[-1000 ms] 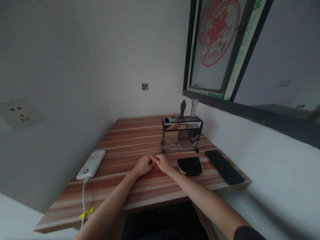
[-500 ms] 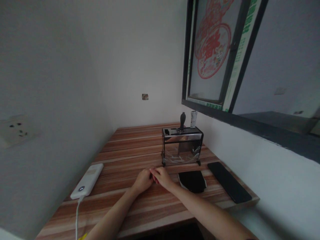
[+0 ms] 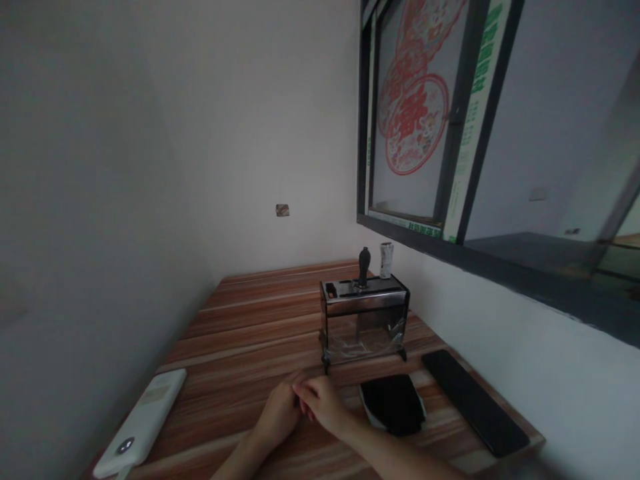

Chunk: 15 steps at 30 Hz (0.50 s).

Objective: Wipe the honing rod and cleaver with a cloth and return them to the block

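Resting on the table (image 3: 250, 333), our left hand (image 3: 280, 415) and right hand (image 3: 324, 404) fold together, fingers curled, no object visible; far right, feet (image 3: 327, 365) prop the knife holder (image 3: 365, 323) upright.

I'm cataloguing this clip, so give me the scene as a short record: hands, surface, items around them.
Hands: left hand and right hand together, fingers overlapping; no object visible in either
Surface: wood-grain table
Ahead, rightward: knife holder; black handle and pale-wrapped handle upright on top
Right: black cloth-like item, pale edge; beyond it, black smartphone, flat
Left: white power bank, cable at near end
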Motion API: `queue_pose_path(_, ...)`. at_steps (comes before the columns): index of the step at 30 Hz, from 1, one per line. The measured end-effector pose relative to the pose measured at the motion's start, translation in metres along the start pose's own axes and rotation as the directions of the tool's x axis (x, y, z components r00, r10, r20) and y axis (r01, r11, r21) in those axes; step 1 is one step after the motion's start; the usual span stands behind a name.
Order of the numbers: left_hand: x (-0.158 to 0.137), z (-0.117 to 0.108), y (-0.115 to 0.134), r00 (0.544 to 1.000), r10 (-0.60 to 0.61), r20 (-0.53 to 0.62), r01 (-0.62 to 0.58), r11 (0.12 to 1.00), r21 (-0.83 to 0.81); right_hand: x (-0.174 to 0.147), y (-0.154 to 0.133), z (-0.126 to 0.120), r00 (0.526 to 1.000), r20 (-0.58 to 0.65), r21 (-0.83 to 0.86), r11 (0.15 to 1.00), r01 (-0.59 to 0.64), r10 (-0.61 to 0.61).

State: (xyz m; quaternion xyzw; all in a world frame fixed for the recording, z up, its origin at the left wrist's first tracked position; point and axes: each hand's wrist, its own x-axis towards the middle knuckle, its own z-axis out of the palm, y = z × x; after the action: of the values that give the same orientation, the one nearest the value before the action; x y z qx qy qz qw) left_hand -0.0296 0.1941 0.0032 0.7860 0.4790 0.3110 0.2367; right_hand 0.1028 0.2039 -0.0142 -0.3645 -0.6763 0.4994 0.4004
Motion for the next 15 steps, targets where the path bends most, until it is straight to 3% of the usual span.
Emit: queue_pose_path(15,0.0009,-0.0025,-0.0001,1.0,-0.012,0.028,0.014,0.998,-0.058,-0.002,-0.0053,-0.0039,1.0,0.019,0.032,0.999,-0.021,0.02)
